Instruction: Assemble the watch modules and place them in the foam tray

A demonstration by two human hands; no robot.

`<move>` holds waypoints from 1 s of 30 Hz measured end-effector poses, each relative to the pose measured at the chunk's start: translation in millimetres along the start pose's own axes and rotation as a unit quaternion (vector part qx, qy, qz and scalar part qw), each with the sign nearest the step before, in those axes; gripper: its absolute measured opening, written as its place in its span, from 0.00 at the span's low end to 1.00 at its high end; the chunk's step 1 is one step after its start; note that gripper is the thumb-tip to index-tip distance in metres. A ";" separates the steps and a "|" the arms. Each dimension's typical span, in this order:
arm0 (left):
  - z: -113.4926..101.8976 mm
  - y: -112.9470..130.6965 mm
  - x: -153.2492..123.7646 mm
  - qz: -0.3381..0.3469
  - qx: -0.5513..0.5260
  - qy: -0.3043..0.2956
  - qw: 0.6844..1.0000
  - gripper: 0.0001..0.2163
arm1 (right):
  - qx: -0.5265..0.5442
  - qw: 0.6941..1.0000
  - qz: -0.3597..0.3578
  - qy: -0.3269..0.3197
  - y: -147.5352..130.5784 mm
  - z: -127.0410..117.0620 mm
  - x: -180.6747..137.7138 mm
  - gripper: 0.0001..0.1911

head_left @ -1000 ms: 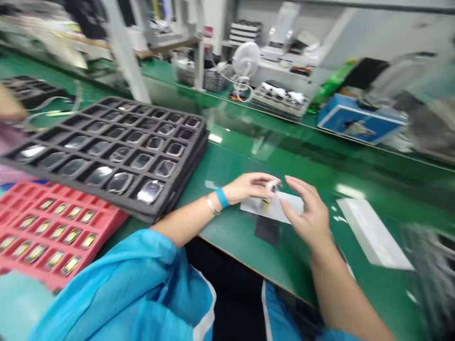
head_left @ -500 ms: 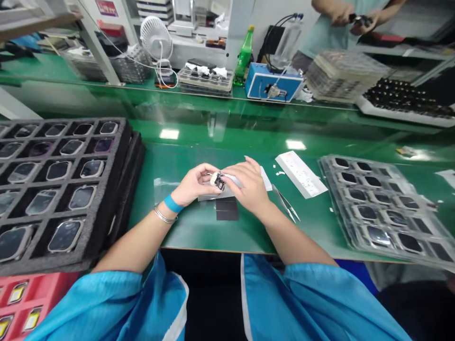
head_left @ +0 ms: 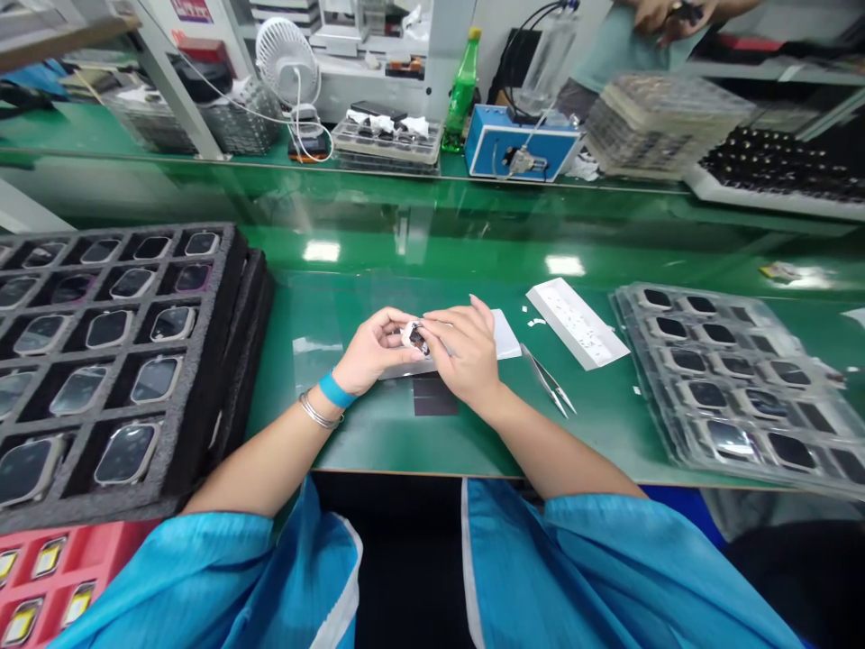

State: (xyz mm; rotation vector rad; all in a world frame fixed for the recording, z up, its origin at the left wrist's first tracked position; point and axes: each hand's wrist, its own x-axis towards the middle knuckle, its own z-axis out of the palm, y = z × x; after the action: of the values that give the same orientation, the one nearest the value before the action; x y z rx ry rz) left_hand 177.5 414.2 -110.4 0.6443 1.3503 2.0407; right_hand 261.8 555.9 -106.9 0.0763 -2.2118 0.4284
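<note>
Both hands meet over the middle of the green bench. My left hand (head_left: 373, 351) pinches a small pale watch case (head_left: 414, 336) with dark parts inside. My right hand (head_left: 466, 353) has its fingers curled onto the same watch case from the right. Under the hands lie a white sheet (head_left: 505, 335) and a small dark square pad (head_left: 434, 397). A pair of tweezers (head_left: 550, 386) lies just right of my right wrist.
A black foam tray (head_left: 223, 297) of watch cases fills the left, a red tray (head_left: 40, 568) sits below it. A clear blister tray (head_left: 736, 397) of dark parts lies right, a white strip (head_left: 574, 323) beside it. Across the bench another person's hands (head_left: 666, 13) work.
A second ago the camera was swinging and blurred; the view has since settled on the bench. My hands have closed together on the watch case and barely moved in the last half second.
</note>
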 end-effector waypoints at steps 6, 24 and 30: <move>-3.1 -1.5 -0.2 0.020 0.042 0.011 0.999 0.25 | -0.009 0.997 -0.046 -0.058 -0.2 -4.6 2.0 0.09; -12.8 1.9 4.1 0.071 0.073 0.023 0.995 0.25 | 0.094 0.991 0.015 -0.091 2.0 -6.3 5.0 0.04; -8.6 1.8 1.9 0.103 0.100 0.036 0.989 0.24 | 0.070 0.995 0.018 -0.069 -0.4 -3.0 0.0 0.07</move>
State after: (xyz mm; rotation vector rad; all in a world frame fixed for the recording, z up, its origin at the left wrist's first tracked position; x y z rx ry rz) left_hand 170.0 409.6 -111.8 0.8357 1.6022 2.1225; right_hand 264.1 556.5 -105.1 0.1448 -2.3200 0.6145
